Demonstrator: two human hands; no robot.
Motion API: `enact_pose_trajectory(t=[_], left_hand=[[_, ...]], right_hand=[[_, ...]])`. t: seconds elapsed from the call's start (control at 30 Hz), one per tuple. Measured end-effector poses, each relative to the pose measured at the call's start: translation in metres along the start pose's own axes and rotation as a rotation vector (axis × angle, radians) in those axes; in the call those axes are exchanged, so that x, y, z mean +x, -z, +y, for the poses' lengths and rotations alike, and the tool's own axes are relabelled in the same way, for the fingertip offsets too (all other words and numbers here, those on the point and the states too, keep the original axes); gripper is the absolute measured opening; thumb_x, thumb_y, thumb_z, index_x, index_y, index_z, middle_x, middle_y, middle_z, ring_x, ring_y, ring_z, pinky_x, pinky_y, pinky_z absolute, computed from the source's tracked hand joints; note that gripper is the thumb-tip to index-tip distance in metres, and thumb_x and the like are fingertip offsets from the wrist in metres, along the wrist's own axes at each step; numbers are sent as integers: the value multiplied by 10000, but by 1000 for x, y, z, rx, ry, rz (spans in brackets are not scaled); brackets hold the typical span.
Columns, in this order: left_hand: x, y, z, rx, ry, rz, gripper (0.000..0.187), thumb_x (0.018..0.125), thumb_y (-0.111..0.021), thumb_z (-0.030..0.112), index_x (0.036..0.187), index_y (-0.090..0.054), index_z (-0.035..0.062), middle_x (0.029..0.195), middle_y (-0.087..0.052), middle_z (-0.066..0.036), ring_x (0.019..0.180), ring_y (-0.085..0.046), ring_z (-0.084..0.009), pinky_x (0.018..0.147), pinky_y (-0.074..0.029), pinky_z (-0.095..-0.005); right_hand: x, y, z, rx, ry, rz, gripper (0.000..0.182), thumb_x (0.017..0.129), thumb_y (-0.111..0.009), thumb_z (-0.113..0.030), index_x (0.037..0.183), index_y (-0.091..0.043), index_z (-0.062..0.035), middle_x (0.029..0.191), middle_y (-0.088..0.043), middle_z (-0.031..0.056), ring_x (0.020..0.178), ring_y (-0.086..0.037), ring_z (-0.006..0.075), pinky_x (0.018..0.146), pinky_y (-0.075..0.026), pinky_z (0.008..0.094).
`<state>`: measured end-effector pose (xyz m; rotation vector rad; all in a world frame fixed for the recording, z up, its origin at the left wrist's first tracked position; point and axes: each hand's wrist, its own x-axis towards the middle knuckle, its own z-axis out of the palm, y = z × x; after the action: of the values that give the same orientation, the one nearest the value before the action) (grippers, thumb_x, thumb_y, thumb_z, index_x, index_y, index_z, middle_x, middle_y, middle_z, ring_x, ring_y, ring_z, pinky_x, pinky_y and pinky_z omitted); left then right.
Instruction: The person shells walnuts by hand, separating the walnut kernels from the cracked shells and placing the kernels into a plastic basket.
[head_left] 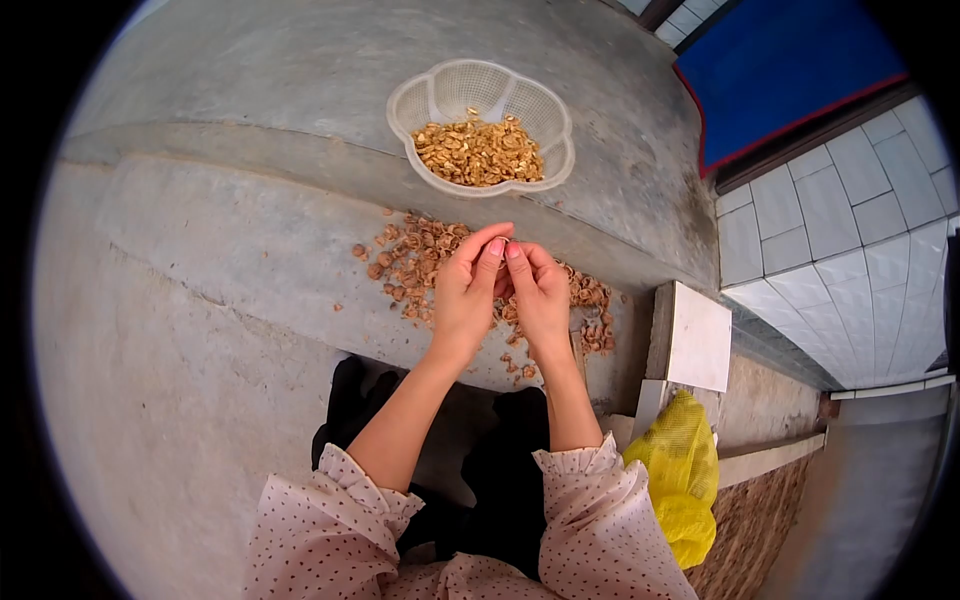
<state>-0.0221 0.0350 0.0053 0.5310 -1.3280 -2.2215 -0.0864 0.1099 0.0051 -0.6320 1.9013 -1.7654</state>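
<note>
My left hand (467, 290) and my right hand (540, 295) meet at the fingertips, thumbs side by side, above a spread of broken brown walnut shells (410, 262) on the concrete step. Both hands are closed around something small, mostly hidden by the fingers; only a thin pale edge shows between the thumbs. Beyond them, on the upper step, stands a white scalloped plastic basket (555, 120) that holds shelled walnut kernels (478, 152).
A yellow mesh bag (680, 460) lies at the right, below a white tile block (700, 335). White wall tiles (830, 200) and a blue curtain with a red edge (780, 70) are at the upper right. The concrete step edge (300, 150) runs across behind my hands.
</note>
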Motion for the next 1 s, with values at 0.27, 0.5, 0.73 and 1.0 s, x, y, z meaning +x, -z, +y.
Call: enact_pose_trajectory(t=[0.27, 0.5, 0.73, 1.0], left_hand=[[0, -2, 4, -225, -29, 54, 261, 964, -403, 257, 1021, -558, 54, 942, -624, -40, 758, -537, -57, 619, -438, -193], [-3, 2, 9, -464, 53, -60, 285, 956, -413, 310, 916, -539, 58, 896, -606, -67, 834, -550, -127, 736, -453, -245], [-6, 6, 4, -610, 125, 52, 270, 952, -426, 285, 847, -513, 51, 822, -542, -59, 889, -534, -175, 803, -438, -284], [-2, 19, -3, -691, 336, 196, 225, 945, -407, 187, 808, -502, 36, 779, -518, -79, 798, -530, -192, 734, -460, -293]], right_hand=[[-9, -14, -8, -288, 68, -31, 425, 944, -391, -386, 953, -559, 4, 705, -579, 165, 591, -551, 252, 565, -430, 346], [-16, -19, -13, -392, 154, -27, 372, 958, -376, -319, 1025, -540, 8, 728, -591, 143, 624, -561, 226, 574, -426, 330], [-21, -26, -7, -624, 286, -11, 370, 950, -354, -307, 1146, -484, -21, 802, -605, 251, 725, -581, 429, 630, -443, 490], [-25, -31, -5, -631, 145, -151, 403, 955, -348, -288, 1259, -414, -31, 839, -607, 254, 743, -581, 442, 655, -459, 469]])
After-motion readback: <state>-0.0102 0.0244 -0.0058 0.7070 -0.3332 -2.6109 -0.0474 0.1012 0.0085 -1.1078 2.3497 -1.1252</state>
